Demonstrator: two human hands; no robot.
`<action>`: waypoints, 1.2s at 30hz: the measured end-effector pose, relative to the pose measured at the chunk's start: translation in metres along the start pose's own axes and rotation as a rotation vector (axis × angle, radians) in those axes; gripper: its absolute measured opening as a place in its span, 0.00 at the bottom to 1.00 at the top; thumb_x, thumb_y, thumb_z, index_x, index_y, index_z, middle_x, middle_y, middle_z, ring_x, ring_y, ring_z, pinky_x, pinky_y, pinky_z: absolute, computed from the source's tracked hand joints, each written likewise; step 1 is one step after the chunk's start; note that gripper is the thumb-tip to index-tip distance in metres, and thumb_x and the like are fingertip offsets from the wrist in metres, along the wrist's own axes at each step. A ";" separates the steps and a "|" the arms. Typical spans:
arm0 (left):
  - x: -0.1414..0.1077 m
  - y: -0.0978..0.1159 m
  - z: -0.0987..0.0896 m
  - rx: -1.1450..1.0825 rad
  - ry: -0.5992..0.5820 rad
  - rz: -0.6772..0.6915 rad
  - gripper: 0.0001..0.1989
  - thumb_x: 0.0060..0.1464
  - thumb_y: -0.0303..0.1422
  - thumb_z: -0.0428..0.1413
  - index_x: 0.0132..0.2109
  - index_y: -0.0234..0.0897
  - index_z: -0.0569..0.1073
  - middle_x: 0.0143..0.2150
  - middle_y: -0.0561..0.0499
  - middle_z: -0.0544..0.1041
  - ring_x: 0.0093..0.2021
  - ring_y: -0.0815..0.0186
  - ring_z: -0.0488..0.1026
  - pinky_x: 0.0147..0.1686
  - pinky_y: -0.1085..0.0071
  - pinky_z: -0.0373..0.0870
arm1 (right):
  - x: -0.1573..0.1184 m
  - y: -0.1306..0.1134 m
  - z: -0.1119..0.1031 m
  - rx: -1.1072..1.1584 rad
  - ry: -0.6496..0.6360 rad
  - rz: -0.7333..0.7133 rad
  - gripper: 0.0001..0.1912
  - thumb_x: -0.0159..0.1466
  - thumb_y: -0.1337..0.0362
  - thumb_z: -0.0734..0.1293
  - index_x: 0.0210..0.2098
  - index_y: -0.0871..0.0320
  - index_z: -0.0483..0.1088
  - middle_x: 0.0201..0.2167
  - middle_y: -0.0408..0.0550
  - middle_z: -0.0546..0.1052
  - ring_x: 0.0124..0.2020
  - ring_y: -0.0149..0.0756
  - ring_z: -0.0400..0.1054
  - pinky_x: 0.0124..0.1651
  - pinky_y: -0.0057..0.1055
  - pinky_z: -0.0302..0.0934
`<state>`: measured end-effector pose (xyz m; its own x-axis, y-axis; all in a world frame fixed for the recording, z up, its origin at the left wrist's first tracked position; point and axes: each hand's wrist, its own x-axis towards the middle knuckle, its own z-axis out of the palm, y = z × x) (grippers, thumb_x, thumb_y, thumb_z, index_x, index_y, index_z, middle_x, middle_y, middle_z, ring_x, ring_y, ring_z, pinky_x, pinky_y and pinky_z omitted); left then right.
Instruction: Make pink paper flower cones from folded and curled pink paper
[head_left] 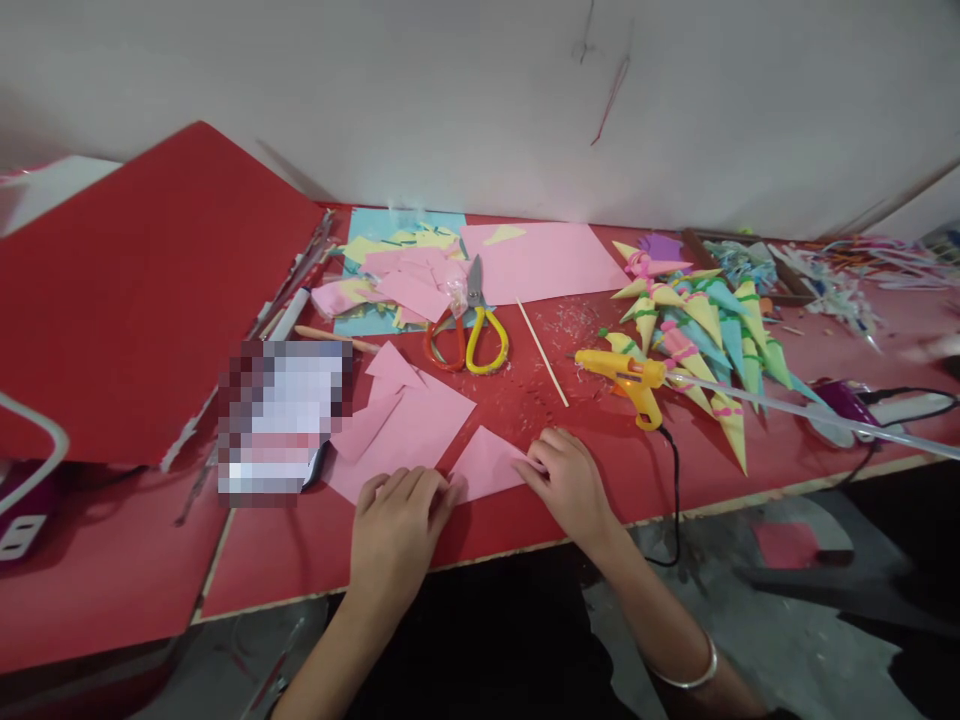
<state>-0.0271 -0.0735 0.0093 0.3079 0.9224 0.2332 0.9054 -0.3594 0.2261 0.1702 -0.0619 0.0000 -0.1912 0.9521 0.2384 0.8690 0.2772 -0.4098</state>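
Between my hands, near the front edge of the table, lies a folded piece of pink paper (486, 462) with its point toward the wall. My left hand (401, 515) is closed at its left corner, the thumb and fingers pressed on the paper. At the right corner, my right hand (568, 485) pinches the edge between thumb and fingers. Close to my left hand are flat pink sheets (431, 420), some overlapping. A yellow glue gun (622, 375) with a long clear stick lies beyond my right hand. A thin wooden stick (544, 352) rests between the glue gun and the scissors (475, 310).
A phone (281, 425), blurred out, lies at left. Paper scraps (409, 275) and a large pink sheet (540, 260) are at the back. Several coloured paper cones (697, 320) are heaped at right, beside the glue gun's black cord (676, 500). A red board (150, 300) stands at far left.
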 end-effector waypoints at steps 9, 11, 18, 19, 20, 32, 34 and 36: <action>0.002 -0.009 0.001 0.002 -0.082 -0.003 0.10 0.60 0.34 0.44 0.36 0.39 0.69 0.26 0.53 0.75 0.29 0.64 0.71 0.37 0.65 0.59 | 0.000 -0.001 0.004 -0.107 -0.007 0.003 0.16 0.62 0.60 0.62 0.20 0.56 0.59 0.21 0.43 0.65 0.26 0.35 0.57 0.30 0.31 0.50; 0.002 -0.016 0.002 0.032 -0.099 0.052 0.11 0.60 0.31 0.44 0.45 0.40 0.69 0.29 0.52 0.74 0.30 0.64 0.71 0.37 0.65 0.60 | 0.001 -0.001 0.004 -0.117 -0.018 0.009 0.16 0.62 0.60 0.62 0.20 0.56 0.59 0.21 0.43 0.66 0.26 0.35 0.58 0.30 0.30 0.50; 0.014 -0.037 -0.003 0.126 -0.214 0.450 0.23 0.57 0.21 0.42 0.52 0.52 0.67 0.44 0.49 0.71 0.39 0.62 0.69 0.39 0.65 0.59 | 0.002 -0.005 0.003 -0.156 -0.056 0.059 0.14 0.60 0.62 0.65 0.20 0.57 0.61 0.22 0.42 0.67 0.27 0.34 0.59 0.32 0.29 0.49; 0.017 -0.038 -0.005 0.133 -0.229 0.481 0.22 0.58 0.22 0.43 0.53 0.52 0.66 0.44 0.49 0.71 0.40 0.62 0.68 0.39 0.65 0.60 | 0.002 -0.005 0.003 -0.156 -0.059 0.060 0.14 0.60 0.62 0.65 0.20 0.57 0.61 0.22 0.42 0.67 0.27 0.34 0.59 0.32 0.29 0.49; 0.019 -0.039 -0.007 0.140 -0.248 0.508 0.20 0.59 0.24 0.44 0.54 0.51 0.65 0.45 0.49 0.71 0.40 0.61 0.68 0.40 0.65 0.60 | 0.003 -0.005 0.003 -0.156 -0.059 0.059 0.14 0.60 0.62 0.65 0.20 0.57 0.61 0.22 0.42 0.67 0.28 0.34 0.60 0.32 0.29 0.49; 0.027 -0.043 -0.018 0.203 -0.339 0.567 0.20 0.59 0.32 0.47 0.58 0.49 0.61 0.50 0.48 0.70 0.44 0.60 0.67 0.43 0.62 0.59 | -0.005 -0.007 0.011 -0.188 0.127 -0.034 0.08 0.63 0.65 0.60 0.40 0.61 0.67 0.33 0.50 0.72 0.36 0.40 0.63 0.39 0.34 0.57; 0.027 -0.044 -0.017 0.178 -0.336 0.556 0.21 0.58 0.31 0.49 0.58 0.52 0.60 0.50 0.49 0.70 0.45 0.60 0.66 0.43 0.63 0.59 | -0.008 -0.013 0.011 -0.254 0.178 -0.165 0.12 0.64 0.70 0.57 0.45 0.59 0.67 0.37 0.53 0.72 0.39 0.41 0.63 0.44 0.37 0.56; 0.028 -0.045 -0.017 0.160 -0.348 0.542 0.23 0.57 0.31 0.51 0.58 0.53 0.60 0.50 0.50 0.70 0.44 0.60 0.66 0.42 0.63 0.59 | -0.013 -0.021 0.012 -0.255 0.161 -0.335 0.14 0.64 0.73 0.57 0.46 0.56 0.67 0.40 0.51 0.71 0.41 0.39 0.62 0.50 0.39 0.54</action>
<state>-0.0640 -0.0341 0.0215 0.7843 0.6183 -0.0511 0.6196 -0.7848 0.0132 0.1493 -0.0780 -0.0052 -0.4251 0.7777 0.4631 0.8600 0.5066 -0.0611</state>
